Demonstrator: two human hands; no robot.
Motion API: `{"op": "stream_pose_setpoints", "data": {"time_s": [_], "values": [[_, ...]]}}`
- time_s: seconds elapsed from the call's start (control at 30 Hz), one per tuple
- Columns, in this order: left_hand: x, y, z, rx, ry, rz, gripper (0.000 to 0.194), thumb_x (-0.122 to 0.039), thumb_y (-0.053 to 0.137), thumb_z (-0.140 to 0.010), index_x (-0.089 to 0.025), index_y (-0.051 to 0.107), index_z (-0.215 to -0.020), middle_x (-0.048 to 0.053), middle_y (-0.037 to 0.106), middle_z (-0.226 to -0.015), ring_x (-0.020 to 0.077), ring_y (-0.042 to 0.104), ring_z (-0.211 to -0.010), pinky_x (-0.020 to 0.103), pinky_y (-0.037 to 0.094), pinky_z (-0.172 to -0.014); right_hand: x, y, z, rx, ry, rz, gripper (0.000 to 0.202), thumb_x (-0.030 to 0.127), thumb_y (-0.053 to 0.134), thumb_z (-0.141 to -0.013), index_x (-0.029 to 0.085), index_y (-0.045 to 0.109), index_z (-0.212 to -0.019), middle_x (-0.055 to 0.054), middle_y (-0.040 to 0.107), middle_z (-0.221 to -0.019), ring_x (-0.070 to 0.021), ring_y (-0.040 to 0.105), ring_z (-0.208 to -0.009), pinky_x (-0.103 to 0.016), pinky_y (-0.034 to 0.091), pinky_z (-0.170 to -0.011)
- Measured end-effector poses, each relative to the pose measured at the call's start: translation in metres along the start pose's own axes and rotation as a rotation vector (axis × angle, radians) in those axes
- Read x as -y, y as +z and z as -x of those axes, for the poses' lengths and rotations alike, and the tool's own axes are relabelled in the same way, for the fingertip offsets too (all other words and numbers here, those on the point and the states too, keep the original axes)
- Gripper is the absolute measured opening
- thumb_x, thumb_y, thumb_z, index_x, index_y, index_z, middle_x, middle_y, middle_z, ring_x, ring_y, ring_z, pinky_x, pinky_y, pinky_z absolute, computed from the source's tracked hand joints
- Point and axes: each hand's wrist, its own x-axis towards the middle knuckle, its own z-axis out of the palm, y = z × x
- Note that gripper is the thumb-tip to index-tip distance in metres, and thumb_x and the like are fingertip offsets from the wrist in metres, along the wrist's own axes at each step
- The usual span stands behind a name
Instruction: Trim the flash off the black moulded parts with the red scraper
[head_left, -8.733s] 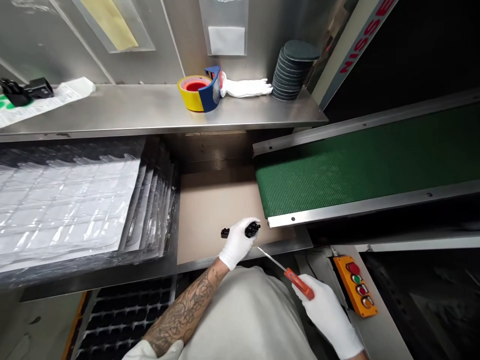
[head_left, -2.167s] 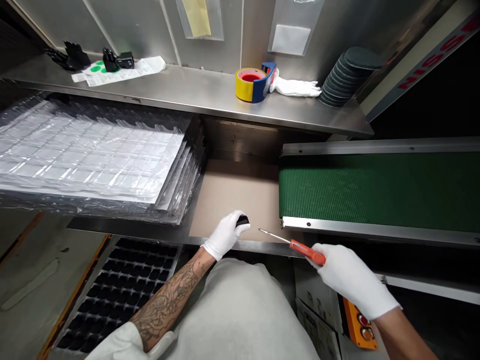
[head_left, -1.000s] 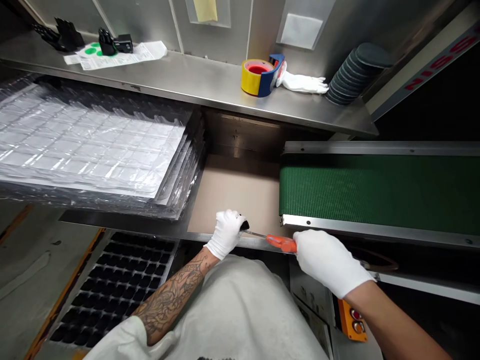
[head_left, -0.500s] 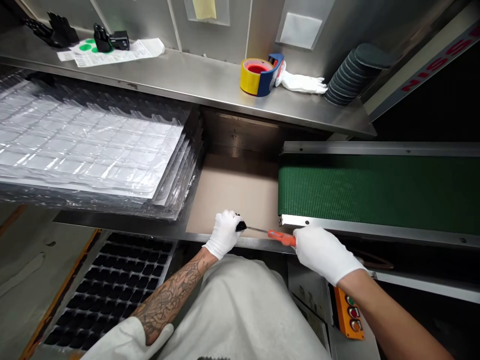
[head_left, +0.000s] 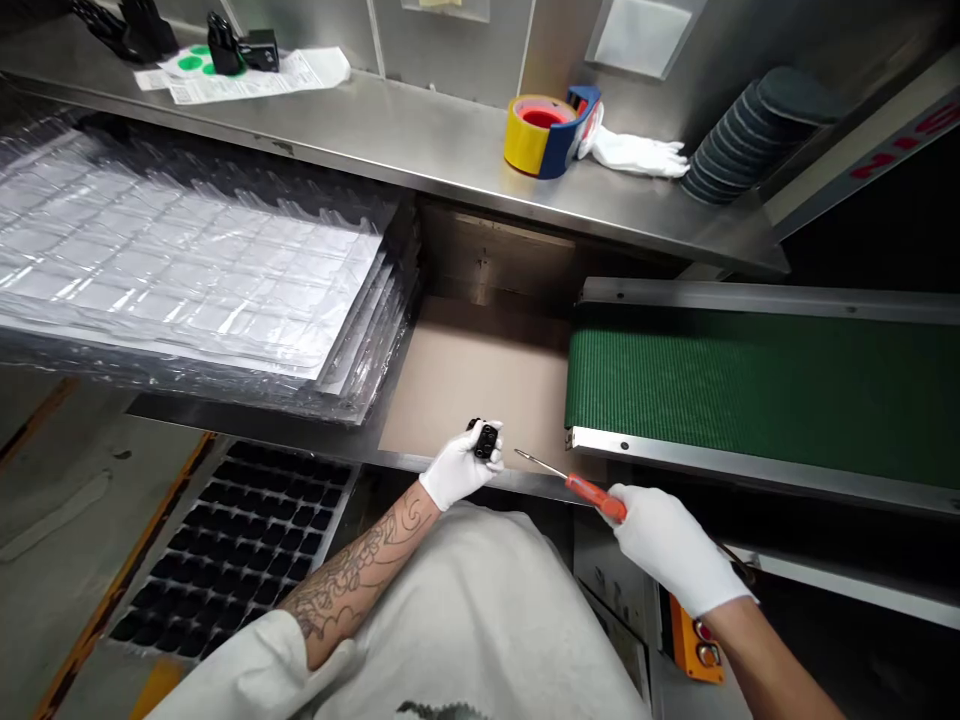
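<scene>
In a white glove, my left hand (head_left: 457, 468) grips a small black plastic part (head_left: 486, 441), its face with several round recesses turned up. My right hand (head_left: 670, 540), also gloved in white, is closed around the orange handle of a screwdriver (head_left: 595, 495). The screwdriver's thin metal shaft points left at the black part, and its tip is a short gap away from it. Both hands are above the front edge of the bench, beside a tan board (head_left: 472, 370) set into the worktop.
Plastic trays (head_left: 187, 270) are stacked on the left. A green conveyor belt (head_left: 750, 380) runs off right. The metal shelf (head_left: 420, 140) holds a tape dispenser (head_left: 551, 135), a white glove (head_left: 637, 155) and dark discs (head_left: 750, 135). Below left lies a tray of black parts (head_left: 240, 540).
The screwdriver has pulled back from the black part, moving right and tilting. My left hand has turned the part so its recessed face shows. The whole view has shifted slightly.
</scene>
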Motion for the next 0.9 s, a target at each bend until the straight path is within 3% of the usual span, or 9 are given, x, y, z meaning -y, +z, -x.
{"op": "stream_pose_setpoints", "data": {"time_s": [0.17, 0.33, 0.73, 0.9], "values": [[0.013, 0.015, -0.003, 0.022, -0.029, 0.185, 0.016, -0.011, 0.044, -0.088, -0.009, 0.060, -0.092, 0.003, 0.050, -0.074, 0.0069, 0.035, -0.048, 0.021, 0.034, -0.048, 0.002, 0.006, 0.011, 0.026, -0.011, 0.027, 0.021, 0.018, 0.046, -0.081, 0.021, 0.066, -0.086, -0.005, 0.069, -0.082, -0.0132, 0.056, -0.063, -0.025, 0.018, -0.058], [0.014, 0.018, -0.005, 0.025, -0.096, 0.217, 0.018, -0.010, 0.041, -0.090, -0.009, 0.058, -0.090, 0.000, 0.046, -0.070, 0.0038, 0.026, -0.042, 0.019, 0.031, -0.044, 0.002, -0.004, 0.019, 0.014, 0.032, 0.053, 0.023, 0.014, 0.044, -0.079, 0.023, 0.064, -0.085, -0.004, 0.069, -0.081, -0.0158, 0.058, -0.064, -0.025, 0.019, -0.057], [0.030, 0.021, 0.004, 0.022, -0.104, 0.326, 0.018, -0.012, 0.041, -0.093, -0.012, 0.059, -0.090, -0.002, 0.046, -0.069, 0.0024, 0.027, -0.040, 0.018, 0.031, -0.043, 0.017, -0.027, 0.017, 0.028, -0.020, 0.224, 0.023, 0.014, 0.043, -0.081, 0.024, 0.062, -0.088, -0.004, 0.068, -0.081, -0.0195, 0.063, -0.068, -0.026, 0.022, -0.056], [0.025, 0.010, 0.011, 0.051, -0.005, 0.255, 0.020, -0.016, 0.044, -0.094, -0.023, 0.060, -0.105, -0.001, 0.051, -0.074, 0.0042, 0.028, -0.042, 0.019, 0.028, -0.045, 0.014, -0.025, 0.009, 0.059, -0.012, 0.209, 0.023, 0.017, 0.047, -0.081, 0.025, 0.065, -0.092, -0.003, 0.066, -0.078, -0.0175, 0.062, -0.067, -0.025, 0.023, -0.056]]}}
